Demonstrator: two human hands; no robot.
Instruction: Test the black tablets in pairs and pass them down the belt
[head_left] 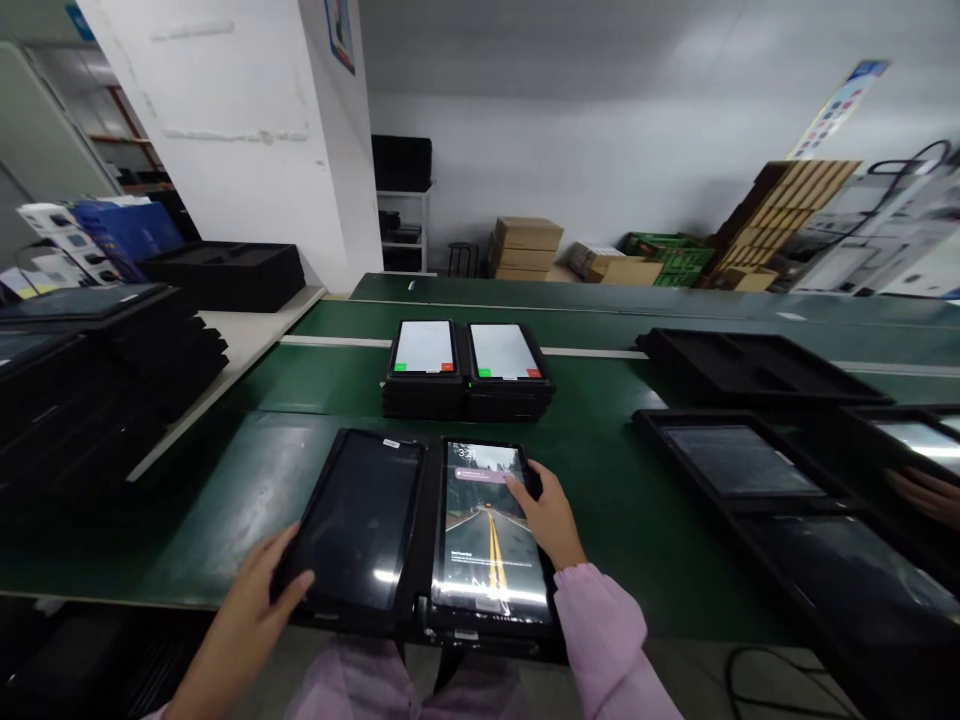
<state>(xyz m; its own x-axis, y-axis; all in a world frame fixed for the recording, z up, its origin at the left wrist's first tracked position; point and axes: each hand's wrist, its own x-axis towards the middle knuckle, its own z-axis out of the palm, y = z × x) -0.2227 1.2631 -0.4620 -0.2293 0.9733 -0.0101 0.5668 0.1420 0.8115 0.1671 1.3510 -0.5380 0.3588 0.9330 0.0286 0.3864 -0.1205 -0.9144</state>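
Close to me, a black tray (424, 520) with two side-by-side compartments overhangs the near edge of the bench. Its left compartment holds a tablet with a dark screen (365, 520). In the right one, a tablet (491, 530) is lit with a road picture and a clock. My left hand (274, 585) grips the tray's left edge, thumb on top. Around the right edge curls my right hand (551, 510), its thumb over the upper part of the lit screen. Straight ahead lie two tablets with white screens (424, 346) (504, 350) on stacked black trays.
A green bench (600, 480) runs across the view. Stacked black trays (112, 370) stand at left. On the right are an upturned-open black tray (757, 365), trays with tablets (742, 460), and another person's hand (930, 495). Cardboard boxes (525, 248) sit behind.
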